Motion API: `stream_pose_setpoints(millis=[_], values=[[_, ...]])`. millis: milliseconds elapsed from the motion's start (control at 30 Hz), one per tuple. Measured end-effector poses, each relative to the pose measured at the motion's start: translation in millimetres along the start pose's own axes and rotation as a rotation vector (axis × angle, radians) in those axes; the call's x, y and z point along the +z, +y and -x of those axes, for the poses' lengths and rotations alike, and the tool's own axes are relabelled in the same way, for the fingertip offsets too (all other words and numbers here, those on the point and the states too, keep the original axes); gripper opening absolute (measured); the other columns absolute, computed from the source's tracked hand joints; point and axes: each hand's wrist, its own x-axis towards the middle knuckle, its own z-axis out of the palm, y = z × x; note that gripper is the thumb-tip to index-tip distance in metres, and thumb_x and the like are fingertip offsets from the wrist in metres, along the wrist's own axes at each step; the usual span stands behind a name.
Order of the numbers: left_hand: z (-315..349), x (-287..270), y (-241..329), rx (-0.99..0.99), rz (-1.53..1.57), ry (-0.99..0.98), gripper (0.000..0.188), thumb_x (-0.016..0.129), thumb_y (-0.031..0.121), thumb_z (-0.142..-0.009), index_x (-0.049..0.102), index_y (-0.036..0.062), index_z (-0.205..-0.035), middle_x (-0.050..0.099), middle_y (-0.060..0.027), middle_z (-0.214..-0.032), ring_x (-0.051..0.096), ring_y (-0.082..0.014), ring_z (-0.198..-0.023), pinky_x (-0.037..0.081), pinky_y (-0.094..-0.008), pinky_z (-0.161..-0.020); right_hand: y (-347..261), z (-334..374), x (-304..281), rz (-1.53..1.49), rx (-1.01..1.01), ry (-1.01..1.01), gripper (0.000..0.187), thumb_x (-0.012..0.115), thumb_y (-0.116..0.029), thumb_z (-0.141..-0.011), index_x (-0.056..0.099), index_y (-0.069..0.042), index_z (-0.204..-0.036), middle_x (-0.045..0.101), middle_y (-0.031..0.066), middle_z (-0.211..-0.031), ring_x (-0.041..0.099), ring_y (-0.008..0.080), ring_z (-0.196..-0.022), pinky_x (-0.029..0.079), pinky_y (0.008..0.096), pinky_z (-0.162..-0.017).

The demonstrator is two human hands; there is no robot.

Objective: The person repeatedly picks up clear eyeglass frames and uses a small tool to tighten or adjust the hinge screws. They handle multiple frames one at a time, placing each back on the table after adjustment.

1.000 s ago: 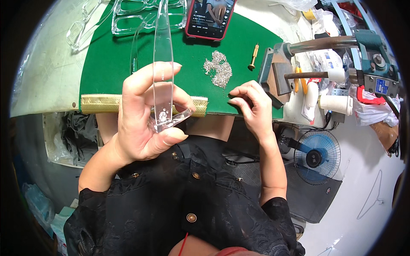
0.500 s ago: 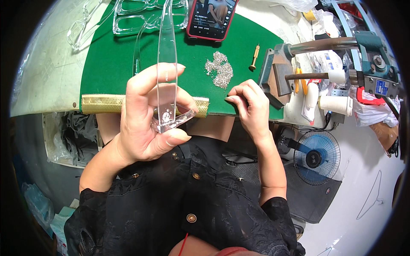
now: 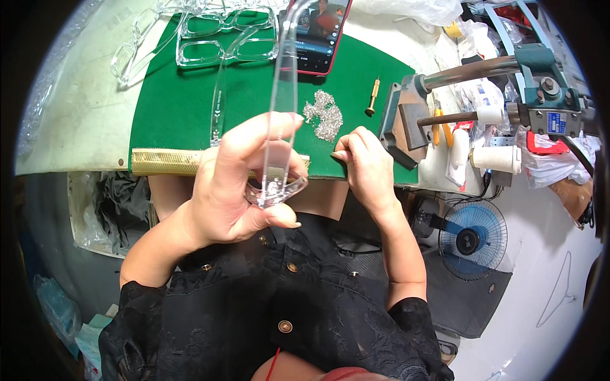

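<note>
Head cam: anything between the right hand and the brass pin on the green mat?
Yes. In the head view a small heap of silvery bits lies on the green mat, roughly between the right hand and the brass pin; the rest is bare mat.

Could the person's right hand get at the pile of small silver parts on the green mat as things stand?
Probably yes: the right hand rests at the green mat edge beside the silver pile, with only bare mat between them.

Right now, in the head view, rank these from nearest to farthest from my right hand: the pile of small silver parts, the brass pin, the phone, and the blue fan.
From the right hand:
1. Pile of small silver parts, just up-left on the green mat.
2. Brass pin, straight above.
3. Blue fan on the floor, down-right, and phone at the mat's far edge: too close to call.
</note>
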Motion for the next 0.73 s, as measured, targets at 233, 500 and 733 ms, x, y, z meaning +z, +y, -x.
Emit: stream_pose_setpoints(millis=[233, 500, 733], values=[[-14, 20, 4, -0.116, 0.099, -0.1, 0.085, 0.069, 0.045, -0.083, 0.022, -0.0006, -0.138, 0.059, -0.0163, -0.095, 0.062, -0.0192, -0.078, 0.051, -0.0303, -0.069, 1, -6, -8, -0.152, 0.062, 0.001, 0.008, 0.061, -0.006, -0.082, 0.053, -0.003, -0.08, 0.05, 0.0099, -0.076, 0.055, 0.0273, -0.071, 0.045, 0.035, -0.062], [-35, 51, 5, -0.237, 0.162, -0.169, 0.071, 0.06, 0.04, -0.091, 0.024, 0.0018, -0.139, 0.064, -0.0105, -0.088, 0.063, -0.0169, -0.073, 0.048, -0.0288, -0.07, -32, -20, -75, -0.447, -0.238, 0.344, 0.02, 0.061, -0.019, -0.088, 0.054, -0.004, -0.076, 0.051, 0.0078, -0.076, 0.051, 0.0182, -0.066, 0.041, 0.0278, -0.059], [-40, 56, 3, -0.231, 0.06, -0.213, 0.078, 0.057, 0.05, -0.089, 0.023, 0.0017, -0.14, 0.066, -0.0191, -0.106, 0.065, -0.0347, -0.102, 0.049, -0.0362, -0.083, -35, -22, -82, -0.289, -0.336, 0.297, 0.019, 0.068, -0.022, -0.08, 0.059, -0.005, -0.08, 0.06, 0.0074, -0.084, 0.055, 0.021, -0.069, 0.043, 0.0314, -0.06]])
